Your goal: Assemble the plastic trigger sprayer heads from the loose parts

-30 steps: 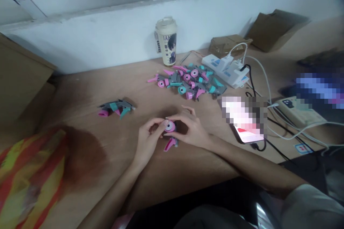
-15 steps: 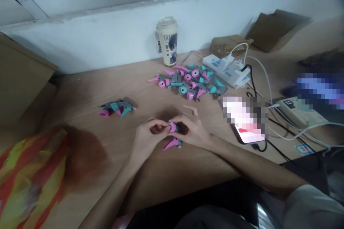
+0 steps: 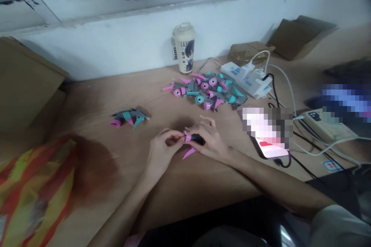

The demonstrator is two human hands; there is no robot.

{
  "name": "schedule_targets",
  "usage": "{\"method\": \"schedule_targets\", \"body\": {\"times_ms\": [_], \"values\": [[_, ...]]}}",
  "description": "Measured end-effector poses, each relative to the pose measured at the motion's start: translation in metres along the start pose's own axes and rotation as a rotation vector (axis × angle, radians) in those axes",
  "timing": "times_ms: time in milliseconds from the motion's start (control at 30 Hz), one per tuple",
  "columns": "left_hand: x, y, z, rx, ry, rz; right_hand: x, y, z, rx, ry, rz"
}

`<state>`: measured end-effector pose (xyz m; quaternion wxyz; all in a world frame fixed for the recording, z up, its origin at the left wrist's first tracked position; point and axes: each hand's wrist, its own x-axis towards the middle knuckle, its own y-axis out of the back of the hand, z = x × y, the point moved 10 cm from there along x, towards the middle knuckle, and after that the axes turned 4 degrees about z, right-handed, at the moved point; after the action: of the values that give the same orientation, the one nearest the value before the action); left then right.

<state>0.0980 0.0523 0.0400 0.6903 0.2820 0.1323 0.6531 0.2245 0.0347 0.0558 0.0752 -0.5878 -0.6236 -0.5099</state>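
In front of me, my left hand [image 3: 165, 144] pinches the round pink end of a small pink-and-dark-grey plastic piece [image 3: 188, 137] between thumb and forefinger. My right hand [image 3: 210, 139] is closed around the darker body of the same piece, with one finger raised. A pink lever-like part [image 3: 189, 153] sticks out below the fingers; the rest is partly hidden by them. Left of my hands lies a small group of similar grey, teal and pink pieces [image 3: 130, 117]. Farther back is a larger pile of such pieces [image 3: 205, 89] with round ends and levers.
A lidded cup [image 3: 185, 48] stands against the wall behind the pile. To the right are a power strip [image 3: 246, 79] with cables, a lit phone [image 3: 266, 139] and cardboard boxes [image 3: 300, 36]. A red-and-yellow bag [image 3: 37, 189] and a carton [image 3: 29, 85] are at left.
The view has shifted slightly, so everything sits a little lower and to the right. Both hands keep hold of the piece; more of its dark body shows between the right fingers.
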Motion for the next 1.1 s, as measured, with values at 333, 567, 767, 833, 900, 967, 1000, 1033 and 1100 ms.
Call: {"method": "schedule_targets", "body": {"times_ms": [333,567,767,833,900,967,1000,1033,1100], "values": [[-0.005,0.000,0.001,-0.172,0.046,0.052,0.002,0.009,-0.001,0.043,-0.016,0.060],[-0.005,-0.004,-0.007,-0.109,0.042,0.030,0.000,0.008,0.001,0.053,-0.003,0.072],[-0.005,-0.010,-0.010,-0.136,0.035,-0.008,0.000,0.007,0.002,0.100,-0.015,0.075],[-0.005,-0.011,-0.011,-0.191,0.054,-0.015,0.001,0.008,0.002,0.117,-0.011,0.090],[-0.004,-0.011,-0.009,-0.262,0.072,-0.028,0.001,0.013,0.001,0.145,-0.013,0.122],[-0.005,-0.010,-0.005,-0.325,0.081,-0.026,0.001,0.018,0.001,0.188,-0.026,0.167],[-0.005,-0.009,-0.003,-0.346,0.082,-0.019,0.001,0.021,0.001,0.212,-0.037,0.190],[-0.005,-0.007,0.000,-0.364,0.082,-0.006,0.001,0.023,0.001,0.235,-0.051,0.210],[-0.006,-0.004,0.001,-0.411,0.080,0.026,0.000,0.025,0.001,0.274,-0.074,0.236]]}}
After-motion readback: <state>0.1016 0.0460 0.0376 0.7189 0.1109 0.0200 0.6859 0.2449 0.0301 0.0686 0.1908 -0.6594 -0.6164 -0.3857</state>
